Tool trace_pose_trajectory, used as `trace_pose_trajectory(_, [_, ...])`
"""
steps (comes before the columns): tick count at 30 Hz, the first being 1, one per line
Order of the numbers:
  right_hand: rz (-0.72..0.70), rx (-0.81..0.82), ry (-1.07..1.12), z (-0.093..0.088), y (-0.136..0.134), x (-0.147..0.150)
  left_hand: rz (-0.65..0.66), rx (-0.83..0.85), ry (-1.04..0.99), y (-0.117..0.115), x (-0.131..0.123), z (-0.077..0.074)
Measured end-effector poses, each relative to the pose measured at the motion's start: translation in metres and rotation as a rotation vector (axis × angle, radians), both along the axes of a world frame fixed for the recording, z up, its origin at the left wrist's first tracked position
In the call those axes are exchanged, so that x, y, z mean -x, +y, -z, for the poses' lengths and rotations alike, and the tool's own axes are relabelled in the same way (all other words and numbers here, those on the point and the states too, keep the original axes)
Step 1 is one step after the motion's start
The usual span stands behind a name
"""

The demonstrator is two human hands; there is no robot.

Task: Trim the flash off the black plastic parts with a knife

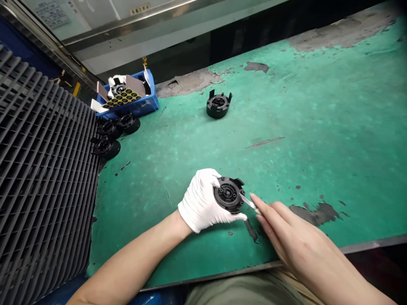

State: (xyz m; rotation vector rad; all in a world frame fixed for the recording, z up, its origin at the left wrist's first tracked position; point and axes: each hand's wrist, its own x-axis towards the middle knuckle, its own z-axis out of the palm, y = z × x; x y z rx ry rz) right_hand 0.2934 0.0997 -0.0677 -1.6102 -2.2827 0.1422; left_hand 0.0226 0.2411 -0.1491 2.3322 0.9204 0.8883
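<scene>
Clasping left hand (203,201) — black part (228,195) — blade (247,201)

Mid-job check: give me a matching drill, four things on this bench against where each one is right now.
1. black round ribbed plastic part
2. small silver blade
3. blue plastic bin
4. lone black tabbed round part

A. alone on the green mat
B. in the white-gloved left hand
C. beside the dark slatted grille
D. pinched in the bare right hand

Pairs: 1-B, 2-D, 3-C, 4-A
</scene>
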Motion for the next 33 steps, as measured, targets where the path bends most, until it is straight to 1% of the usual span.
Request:
trace_pose_trajectory(4, [-0.013, -0.067, -0.086, 0.000, 0.011, 0.005, 0.007, -0.023, -0.046, -0.002, 0.001, -0.001])
trace_pose_trajectory(7, [-0.045, -0.094, -0.139, -0.001, 0.016, 0.005, 0.023, 0.040, -0.005, -0.001, 0.000, -0.002])
trace_pose_trajectory(9, [-0.056, -0.076, -0.152, -0.002, 0.018, 0.004, 0.022, 0.073, 0.004, -0.001, -0.001, -0.003])
trace_pose_trajectory(13, [-0.080, 0.000, -0.177, -0.009, 0.022, 0.001, 0.035, 0.107, 0.004, 0.000, -0.005, -0.012])
trace_pose_trajectory(17, [-0.097, -0.017, -0.231, -0.018, 0.025, 0.004, 0.050, 0.160, 0.044, 0.002, -0.011, -0.023])
trace_pose_trajectory(20, [-0.081, -0.010, -0.261, -0.022, 0.025, 0.006, 0.043, 0.168, 0.079, 0.002, -0.012, -0.028])
trace_pose_trajectory(23, [-0.079, 0.001, -0.286, -0.021, 0.025, 0.006, 0.023, 0.140, 0.067, 0.000, -0.010, -0.025])
trace_pose_trajectory(27, [-0.070, -0.015, -0.338, -0.019, 0.025, 0.005, -0.023, 0.086, -0.014, -0.003, -0.006, -0.013])
trace_pose_trajectory(30, [-0.066, -0.036, -0.371, -0.021, 0.027, 0.006, -0.017, 0.068, -0.038, -0.003, -0.005, -0.007])
trace_pose_trajectory(33, [-0.075, -0.071, -0.365, -0.024, 0.030, 0.007, -0.012, 0.055, -0.061, -0.002, -0.006, -0.003])
